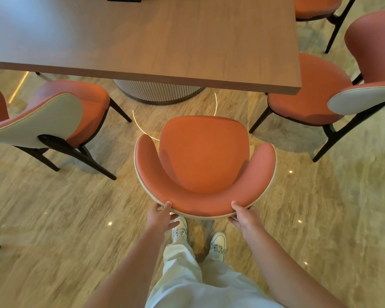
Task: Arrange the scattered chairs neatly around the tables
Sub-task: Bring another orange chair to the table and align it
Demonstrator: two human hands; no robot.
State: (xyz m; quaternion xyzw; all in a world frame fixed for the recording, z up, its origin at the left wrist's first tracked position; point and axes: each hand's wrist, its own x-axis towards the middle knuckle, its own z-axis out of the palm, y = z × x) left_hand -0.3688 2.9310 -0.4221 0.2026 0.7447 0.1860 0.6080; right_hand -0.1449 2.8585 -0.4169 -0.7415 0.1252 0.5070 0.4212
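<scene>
An orange padded chair (203,156) with a curved backrest stands right in front of me, its seat facing the wooden table (165,41). My left hand (161,216) grips the left part of the backrest's top edge, thumb over the rim and fingers behind it. My right hand (245,215) grips the right part of the same edge in the same way. The chair's front stands short of the table's near edge, with bare floor between them.
A matching chair (60,114) stands at the left, partly under the table. Another chair (320,90) stands at the right corner, and a third chair's seat (316,6) shows at the top right. The table's ribbed round base (158,93) sits ahead. My feet are just behind the held chair.
</scene>
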